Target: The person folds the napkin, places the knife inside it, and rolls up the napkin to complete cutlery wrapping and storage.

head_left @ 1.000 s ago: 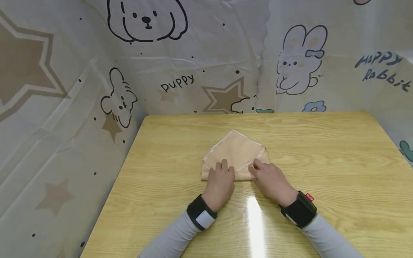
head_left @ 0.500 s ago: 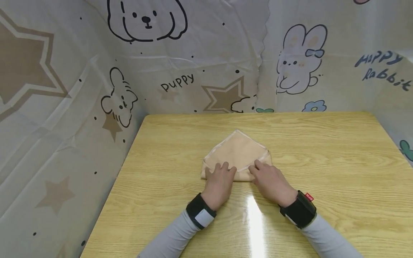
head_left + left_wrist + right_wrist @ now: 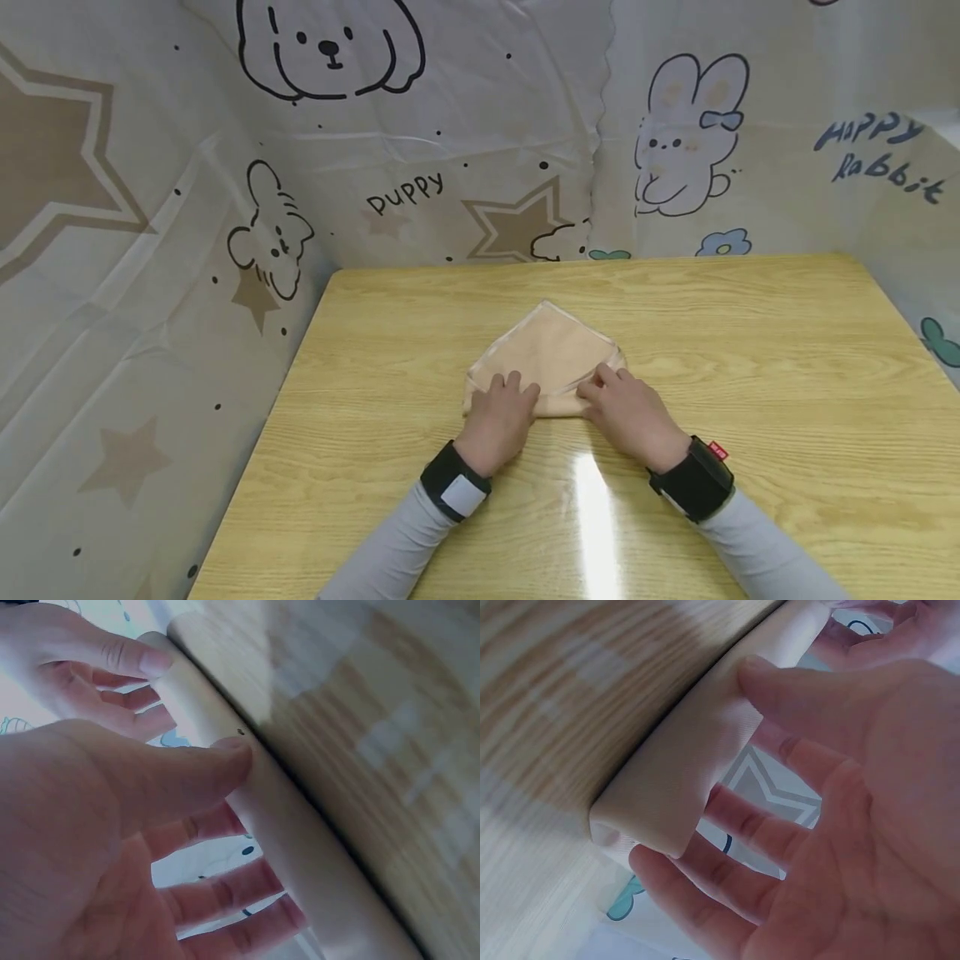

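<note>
A peach cloth [image 3: 551, 346] with white edging lies on the wooden table, its pointed corner facing away and its near side turned into a thick roll. On the left part of this roll is my left hand [image 3: 498, 425], fingers over the top. My right hand [image 3: 633, 417] grips the roll near its right end. In the left wrist view the left thumb [image 3: 225, 765] presses the near face of the roll [image 3: 289, 825], with the fingers on the far side. The right wrist view shows the right thumb [image 3: 772, 682] likewise on the roll, the fingers reaching behind its folded end [image 3: 652, 802].
The wooden table [image 3: 750, 350] extends around the cloth on all sides. A pale curtain [image 3: 420, 133] printed with cartoon animals and stars hangs behind it and along the left. Both wrists wear black straps [image 3: 693, 479].
The cloth has shifted slightly to the right on the table, both hands staying at its rolled edge. The head view has swung slightly.
</note>
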Demonstrator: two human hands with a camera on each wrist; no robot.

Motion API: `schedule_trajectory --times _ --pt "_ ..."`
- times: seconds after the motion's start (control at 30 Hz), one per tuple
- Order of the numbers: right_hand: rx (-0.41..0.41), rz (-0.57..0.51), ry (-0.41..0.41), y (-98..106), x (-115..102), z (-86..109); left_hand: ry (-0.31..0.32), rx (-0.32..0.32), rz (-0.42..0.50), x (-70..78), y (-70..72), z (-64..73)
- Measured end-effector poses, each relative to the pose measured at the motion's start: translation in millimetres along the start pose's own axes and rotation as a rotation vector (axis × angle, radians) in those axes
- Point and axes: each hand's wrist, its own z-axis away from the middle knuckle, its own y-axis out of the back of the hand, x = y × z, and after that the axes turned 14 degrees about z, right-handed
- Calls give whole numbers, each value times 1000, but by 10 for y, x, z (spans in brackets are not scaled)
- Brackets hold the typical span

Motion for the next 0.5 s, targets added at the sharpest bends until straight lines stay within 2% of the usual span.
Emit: schedule_trajectory --times 0.2,0.43,0.5 --pt "28 34 16 4 10 -21 -43 47 4 -15 -13 -34" --pt "58 60 27 28 -4 -19 -122 107 -19 -13 -24 -50" --pt "75 61 34 28 -2 -12 -124 117 -7 -15 -23 -48"
